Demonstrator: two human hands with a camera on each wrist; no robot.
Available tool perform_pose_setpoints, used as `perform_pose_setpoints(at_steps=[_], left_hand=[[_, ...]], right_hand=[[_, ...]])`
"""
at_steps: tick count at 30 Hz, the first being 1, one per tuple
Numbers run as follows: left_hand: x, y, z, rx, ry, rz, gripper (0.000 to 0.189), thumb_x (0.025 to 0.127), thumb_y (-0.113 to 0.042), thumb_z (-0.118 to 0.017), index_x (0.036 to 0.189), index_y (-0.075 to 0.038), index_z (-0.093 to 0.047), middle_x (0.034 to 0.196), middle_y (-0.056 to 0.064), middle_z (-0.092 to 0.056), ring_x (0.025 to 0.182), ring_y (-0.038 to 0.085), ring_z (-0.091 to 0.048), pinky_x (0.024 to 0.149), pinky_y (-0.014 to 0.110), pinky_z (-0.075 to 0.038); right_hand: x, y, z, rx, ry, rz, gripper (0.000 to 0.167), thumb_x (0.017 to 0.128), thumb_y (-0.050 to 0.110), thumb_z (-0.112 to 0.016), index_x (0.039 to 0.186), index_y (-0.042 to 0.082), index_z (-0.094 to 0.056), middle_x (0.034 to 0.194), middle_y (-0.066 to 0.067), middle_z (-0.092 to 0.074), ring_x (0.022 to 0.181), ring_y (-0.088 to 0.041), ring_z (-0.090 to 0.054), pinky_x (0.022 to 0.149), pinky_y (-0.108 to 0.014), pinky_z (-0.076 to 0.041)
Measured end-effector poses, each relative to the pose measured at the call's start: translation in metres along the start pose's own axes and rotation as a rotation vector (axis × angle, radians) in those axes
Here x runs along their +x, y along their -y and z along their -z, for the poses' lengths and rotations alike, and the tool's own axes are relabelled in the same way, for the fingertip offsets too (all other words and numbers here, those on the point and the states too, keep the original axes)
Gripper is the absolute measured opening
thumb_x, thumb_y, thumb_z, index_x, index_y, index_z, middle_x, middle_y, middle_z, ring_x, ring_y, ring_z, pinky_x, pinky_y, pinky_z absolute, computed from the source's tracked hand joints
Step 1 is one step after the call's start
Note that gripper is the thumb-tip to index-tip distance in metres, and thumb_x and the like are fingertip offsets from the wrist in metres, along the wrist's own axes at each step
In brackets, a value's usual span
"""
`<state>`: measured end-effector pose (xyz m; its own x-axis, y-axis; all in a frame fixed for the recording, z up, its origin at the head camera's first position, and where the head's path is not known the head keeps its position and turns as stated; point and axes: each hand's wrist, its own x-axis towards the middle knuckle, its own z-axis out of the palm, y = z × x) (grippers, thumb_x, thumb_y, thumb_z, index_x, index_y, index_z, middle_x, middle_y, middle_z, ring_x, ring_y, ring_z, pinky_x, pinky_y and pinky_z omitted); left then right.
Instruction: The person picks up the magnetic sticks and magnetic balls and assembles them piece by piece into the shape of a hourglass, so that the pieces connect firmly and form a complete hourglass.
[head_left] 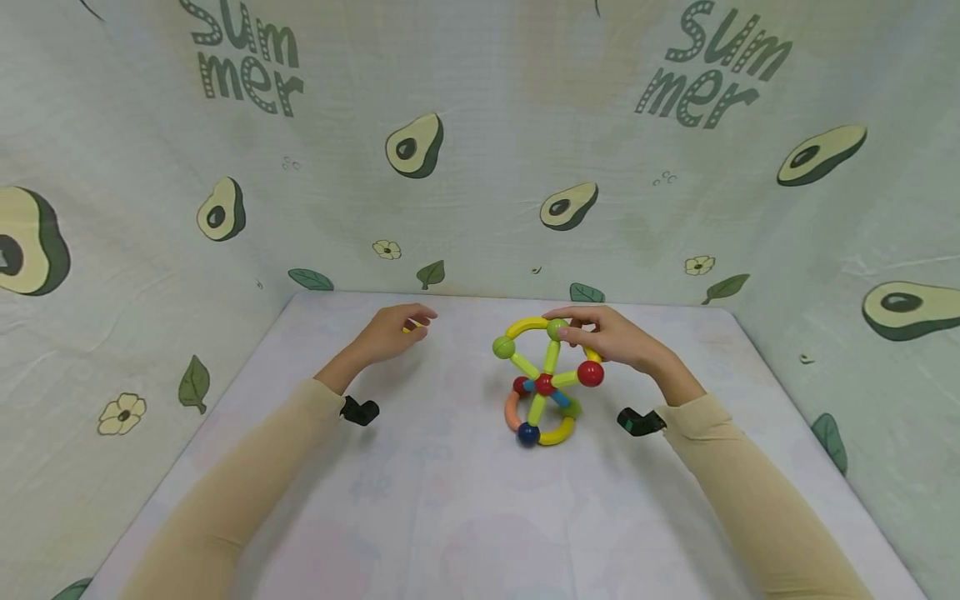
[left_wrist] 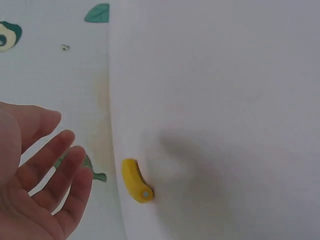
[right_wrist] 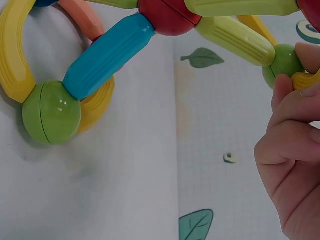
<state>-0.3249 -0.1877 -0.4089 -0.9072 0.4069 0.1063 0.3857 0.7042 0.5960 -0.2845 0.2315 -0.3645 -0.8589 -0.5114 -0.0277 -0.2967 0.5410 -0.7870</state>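
Note:
A colourful construction of magnetic rods and balls (head_left: 545, 384) stands on the table, sticks radiating from a red centre ball, with a ring of curved rods at its base. At its upper right, my right hand (head_left: 611, 335) pinches a green ball (right_wrist: 285, 62) beside a yellow curved rod between thumb and fingers. Off to the left my left hand (head_left: 392, 332) hovers with loosely bent fingers, holding nothing. Below it a loose yellow curved rod (left_wrist: 135, 182) lies on the table near the far edge, mostly hidden by the hand in the head view.
The white table (head_left: 450, 517) meets a fabric backdrop (head_left: 480, 217) printed with avocados and leaves along its far edge and sides. A black wrist device (head_left: 360, 410) shows below the left wrist, and another black device (head_left: 641, 422) below the right.

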Motion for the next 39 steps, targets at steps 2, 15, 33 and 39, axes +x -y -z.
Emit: perform_pose_setpoints(at_steps=[2, 15, 33, 39], left_hand=[[0.000, 0.012, 0.000, 0.034, -0.015, 0.025, 0.035, 0.106, -0.011, -0.064, 0.141, -0.008, -0.065, 0.135, 0.016, -0.069, 0.120, 0.034, -0.066, 0.103, 0.051, -0.054], [0.009, 0.051, -0.008, 0.094, 0.014, 0.220, 0.043, 0.108, -0.013, -0.060, 0.150, -0.008, -0.058, 0.148, 0.022, -0.059, 0.131, 0.040, -0.060, 0.109, 0.054, -0.051], [0.018, 0.047, -0.021, 0.051, 0.030, 0.236, 0.041, 0.101, -0.008, -0.062, 0.142, -0.009, -0.063, 0.132, 0.020, -0.066, 0.118, 0.035, -0.061, 0.100, 0.048, -0.055], [0.003, 0.008, -0.029, -0.138, 0.011, 0.232, 0.039, 0.102, -0.015, -0.067, 0.140, -0.016, -0.065, 0.131, 0.013, -0.065, 0.117, 0.030, -0.063, 0.094, 0.041, -0.057]], right_hand=[[-0.001, 0.000, 0.000, 0.002, -0.001, 0.002, 0.045, 0.107, 0.036, -0.066, 0.149, 0.022, -0.063, 0.107, -0.012, -0.064, 0.088, -0.031, -0.055, 0.058, -0.029, -0.048], [-0.009, 0.000, -0.003, 0.014, -0.038, -0.011, 0.044, 0.106, 0.039, -0.066, 0.148, 0.024, -0.063, 0.104, -0.013, -0.062, 0.078, -0.030, -0.053, 0.058, -0.030, -0.048], [-0.018, 0.003, -0.005, -0.012, -0.086, -0.038, 0.043, 0.106, 0.039, -0.066, 0.147, 0.024, -0.064, 0.105, -0.016, -0.060, 0.069, -0.026, -0.052, 0.057, -0.029, -0.047], [-0.020, 0.002, -0.006, -0.025, -0.093, -0.034, 0.043, 0.106, 0.039, -0.066, 0.147, 0.025, -0.064, 0.104, -0.016, -0.061, 0.070, -0.027, -0.052, 0.057, -0.030, -0.048]])
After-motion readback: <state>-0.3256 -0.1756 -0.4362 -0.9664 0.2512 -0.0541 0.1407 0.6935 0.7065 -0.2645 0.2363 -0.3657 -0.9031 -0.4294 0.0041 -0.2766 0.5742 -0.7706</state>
